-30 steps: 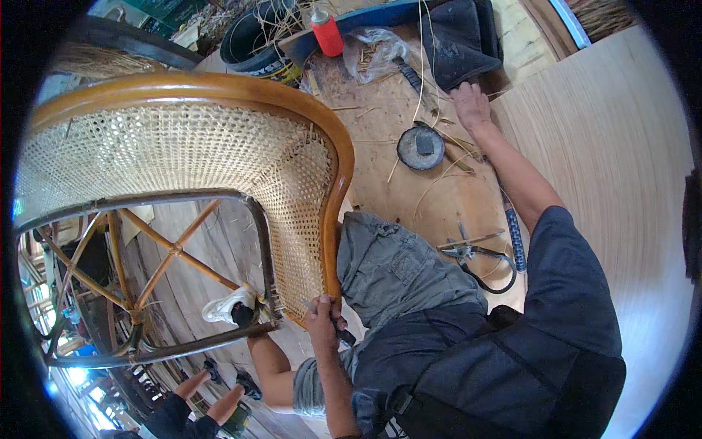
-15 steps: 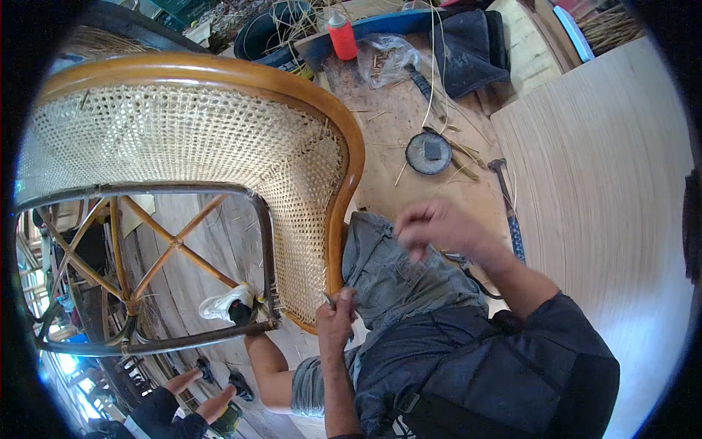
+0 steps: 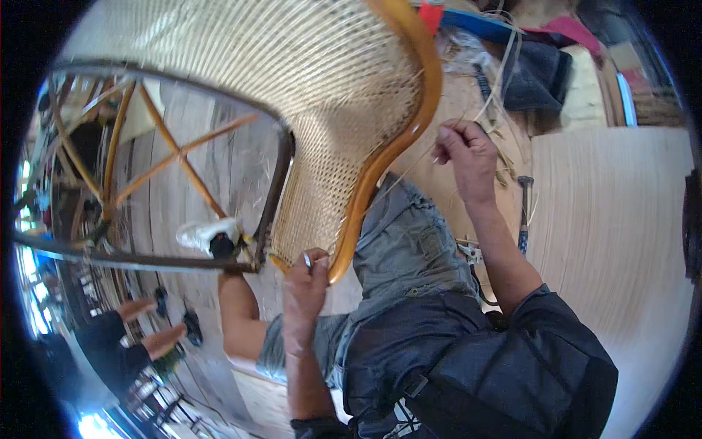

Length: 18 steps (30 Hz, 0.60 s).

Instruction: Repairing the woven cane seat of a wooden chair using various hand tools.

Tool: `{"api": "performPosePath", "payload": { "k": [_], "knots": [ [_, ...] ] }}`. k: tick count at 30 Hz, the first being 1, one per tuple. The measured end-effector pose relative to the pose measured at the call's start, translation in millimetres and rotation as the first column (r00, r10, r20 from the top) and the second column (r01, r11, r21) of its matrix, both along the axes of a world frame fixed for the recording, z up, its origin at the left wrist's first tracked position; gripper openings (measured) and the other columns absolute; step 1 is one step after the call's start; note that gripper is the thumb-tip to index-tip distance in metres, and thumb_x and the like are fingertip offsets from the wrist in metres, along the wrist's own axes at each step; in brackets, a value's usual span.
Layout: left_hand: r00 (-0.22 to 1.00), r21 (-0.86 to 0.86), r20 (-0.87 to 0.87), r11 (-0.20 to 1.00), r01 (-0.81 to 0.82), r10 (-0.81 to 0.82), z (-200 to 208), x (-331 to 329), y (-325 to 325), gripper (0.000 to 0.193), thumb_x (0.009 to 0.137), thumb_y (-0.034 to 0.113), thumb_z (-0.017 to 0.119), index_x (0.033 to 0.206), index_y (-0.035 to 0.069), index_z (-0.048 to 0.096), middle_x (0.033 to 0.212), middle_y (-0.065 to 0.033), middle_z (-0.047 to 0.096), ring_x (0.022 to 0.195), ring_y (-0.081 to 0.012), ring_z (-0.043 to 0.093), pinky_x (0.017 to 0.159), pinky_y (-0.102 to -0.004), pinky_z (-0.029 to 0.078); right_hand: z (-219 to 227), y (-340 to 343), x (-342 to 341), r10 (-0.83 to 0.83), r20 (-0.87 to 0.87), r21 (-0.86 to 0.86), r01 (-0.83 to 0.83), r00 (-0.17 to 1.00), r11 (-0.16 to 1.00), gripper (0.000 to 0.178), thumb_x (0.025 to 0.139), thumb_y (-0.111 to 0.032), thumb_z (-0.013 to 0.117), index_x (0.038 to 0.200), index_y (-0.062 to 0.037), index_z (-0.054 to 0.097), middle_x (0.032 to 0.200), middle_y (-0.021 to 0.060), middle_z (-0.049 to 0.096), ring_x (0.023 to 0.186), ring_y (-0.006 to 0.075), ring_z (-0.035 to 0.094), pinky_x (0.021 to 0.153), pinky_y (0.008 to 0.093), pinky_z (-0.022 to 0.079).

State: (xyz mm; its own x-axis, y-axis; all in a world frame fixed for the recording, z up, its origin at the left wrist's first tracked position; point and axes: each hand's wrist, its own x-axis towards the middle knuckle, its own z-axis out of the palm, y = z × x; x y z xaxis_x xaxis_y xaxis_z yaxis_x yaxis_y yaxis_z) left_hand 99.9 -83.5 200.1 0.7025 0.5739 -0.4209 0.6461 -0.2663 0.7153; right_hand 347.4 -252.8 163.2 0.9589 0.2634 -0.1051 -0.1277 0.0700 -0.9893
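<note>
While the right hand pinches a thin pale cane strand between thumb and fingertips, fingers closed tight on it, the left hand is curled shut around a small metal tool pressed against the lower end of the chair's wooden rim. Strand runs up from the pinch toward the clutter at top, and a fainter length seems to trail back to the rim; exact anchor point too fine to tell. Chair is tipped over the person's lap, woven cane back filling upper centre, dark metal frame and crossed rattan braces to the left. Handling judgement: strand is light, springy, kinks or splits if bent sharp, so grip close to the working end and keep it taut. Weave panel looks flexible and puncturable; chair should be steadied by the solid rim, not the mesh. Hammer lies on the plywood floor just right of the right forearm. Another person's hand shows at lower left, well apart.
</note>
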Motion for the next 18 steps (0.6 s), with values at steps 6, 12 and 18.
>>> {"api": "performPosePath", "payload": {
  "k": [6,12,18],
  "knots": [
    [0.974,-0.436,-0.225,0.892,-0.119,0.019,-22,-42,18,0.022,0.089,0.024,0.055,0.092,0.003,0.062,0.061,0.0007,0.055,0.050,-0.0057,0.044,0.048,-0.0215,0.037,-16,-5,4,0.150,0.093,-0.281,-0.118,0.984,0.952,0.023,0.092,-0.019,0.053,0.096,0.0025,0.060,0.066,0.0044,0.058,0.057,0.0106,0.054,0.053,0.0233,0.044],
    [0.963,-0.640,-0.258,0.732,-0.232,0.080,-33,-49,-20,0.022,0.088,0.024,0.056,0.081,0.004,0.061,0.055,0.0033,0.046,0.047,-0.0053,0.039,0.045,-0.0216,0.030,-77,-116,-24,0.565,-0.052,-0.845,-0.338,0.824,0.415,0.025,0.088,-0.022,0.049,0.091,-0.0003,0.061,0.075,0.0161,0.062,0.072,0.0292,0.062,0.069,0.0384,0.048],
    [0.989,-0.726,-0.120,0.672,-0.147,0.086,-32,-29,-26,0.025,0.088,0.025,0.056,0.082,0.002,0.060,0.058,0.0011,0.050,0.049,-0.0070,0.044,0.046,-0.0198,0.034,-106,-182,-97,0.722,0.089,-0.956,-0.145,0.686,0.255,0.023,0.085,-0.019,0.054,0.094,0.0009,0.061,0.087,0.0177,0.064,0.083,0.0351,0.061,0.077,0.0406,0.047]
  ]
}}
